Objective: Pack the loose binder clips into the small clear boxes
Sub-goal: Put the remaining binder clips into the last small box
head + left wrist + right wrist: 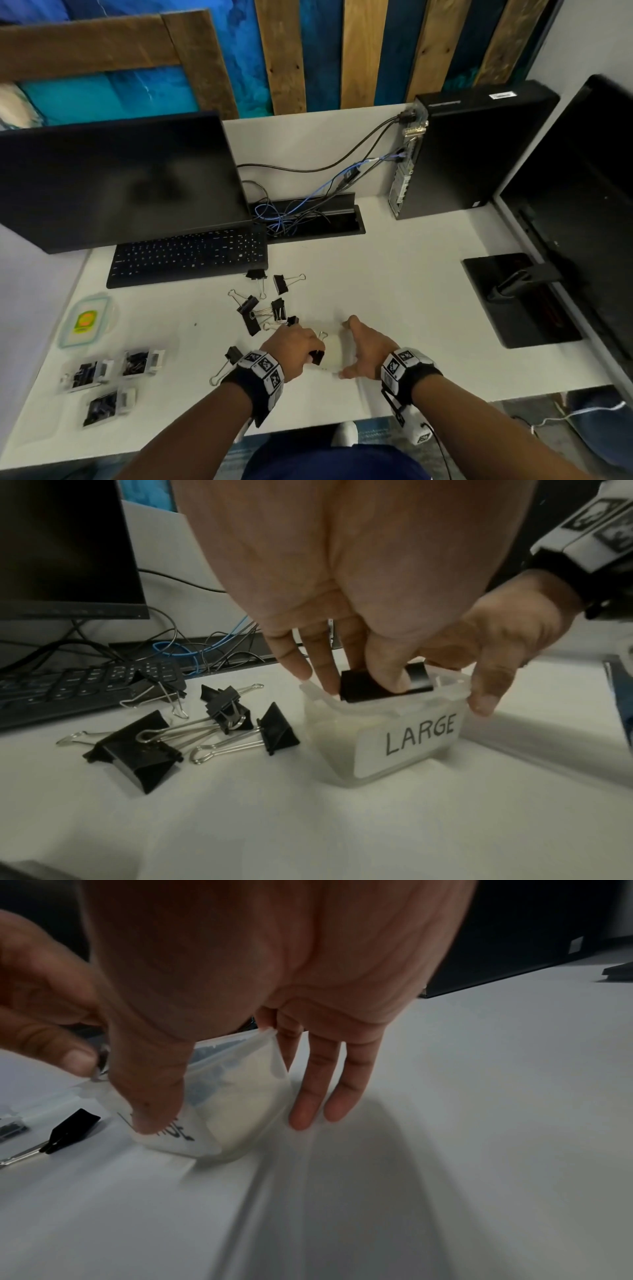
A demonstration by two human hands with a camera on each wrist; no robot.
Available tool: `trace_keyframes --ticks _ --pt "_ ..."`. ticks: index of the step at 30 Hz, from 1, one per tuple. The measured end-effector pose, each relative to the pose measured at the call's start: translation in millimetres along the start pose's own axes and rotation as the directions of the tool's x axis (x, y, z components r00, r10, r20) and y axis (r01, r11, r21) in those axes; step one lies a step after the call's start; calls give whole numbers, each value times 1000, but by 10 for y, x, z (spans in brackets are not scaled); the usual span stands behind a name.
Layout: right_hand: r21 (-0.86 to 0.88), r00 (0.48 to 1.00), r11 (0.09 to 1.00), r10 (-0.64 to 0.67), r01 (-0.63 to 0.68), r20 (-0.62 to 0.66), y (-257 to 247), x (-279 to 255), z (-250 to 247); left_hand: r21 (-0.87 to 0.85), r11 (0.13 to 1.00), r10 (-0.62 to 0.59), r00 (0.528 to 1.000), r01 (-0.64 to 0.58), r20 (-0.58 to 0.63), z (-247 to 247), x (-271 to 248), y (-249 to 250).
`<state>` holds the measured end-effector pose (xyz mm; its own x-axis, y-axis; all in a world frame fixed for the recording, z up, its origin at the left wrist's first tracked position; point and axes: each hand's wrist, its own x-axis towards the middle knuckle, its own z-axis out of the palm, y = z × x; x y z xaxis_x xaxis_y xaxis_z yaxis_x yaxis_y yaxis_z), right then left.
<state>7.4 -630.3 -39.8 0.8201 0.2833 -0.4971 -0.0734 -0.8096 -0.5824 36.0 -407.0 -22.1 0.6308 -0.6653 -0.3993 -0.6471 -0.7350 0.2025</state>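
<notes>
A small clear box (334,354) with a "LARGE" label (418,734) stands on the white desk (394,301) near its front edge. My left hand (298,346) pinches a black binder clip (363,689) between thumb and fingers, with the clip partly down in the box's open top. My right hand (358,349) grips the box from its right, thumb (154,1112) on the label side and fingers (308,1107) on the far side. Several loose black binder clips (263,308) lie just left of the box (342,750). One more clip (233,354) lies beside my left wrist.
Three small boxes (102,380) holding clips lie at the front left, near a flat lidded container (85,320). A keyboard (188,257) and monitor (120,181) stand behind the clips. A cable tray (308,222), a computer tower (462,150) and a second monitor's base (513,298) are to the right.
</notes>
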Motion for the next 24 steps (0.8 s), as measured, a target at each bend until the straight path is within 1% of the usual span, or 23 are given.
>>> trace_keyframes --ticks 2,4,8,10,12,14,17,20,24 --pt "0 1000 1000 2 -2 2 3 5 2 36 999 -15 999 16 -40 -9 27 -24" --pt "1 1000 1000 3 -3 3 11 16 6 79 996 -42 998 45 -47 -26 48 -17" --pt "-2 1000 1000 -6 6 14 22 28 0 78 989 -119 991 124 -65 -17 74 57" --pt "-4 1000 1000 -12 13 15 30 31 1 97 985 -141 990 142 -23 7 66 98" --pt "-3 1000 1000 -17 17 18 35 35 4 163 976 -150 988 141 43 56 73 108" --pt "7 1000 1000 -14 14 22 42 38 9 221 965 -164 984 144 73 84 87 134" --pt "17 1000 1000 -11 10 22 50 37 10 219 965 -165 982 142 92 87 111 214" --pt "13 999 1000 -18 18 26 54 34 18 221 961 -185 981 168 58 81 100 253" --pt "8 999 1000 -24 24 21 60 20 24 281 944 -186 982 173 19 100 67 258"
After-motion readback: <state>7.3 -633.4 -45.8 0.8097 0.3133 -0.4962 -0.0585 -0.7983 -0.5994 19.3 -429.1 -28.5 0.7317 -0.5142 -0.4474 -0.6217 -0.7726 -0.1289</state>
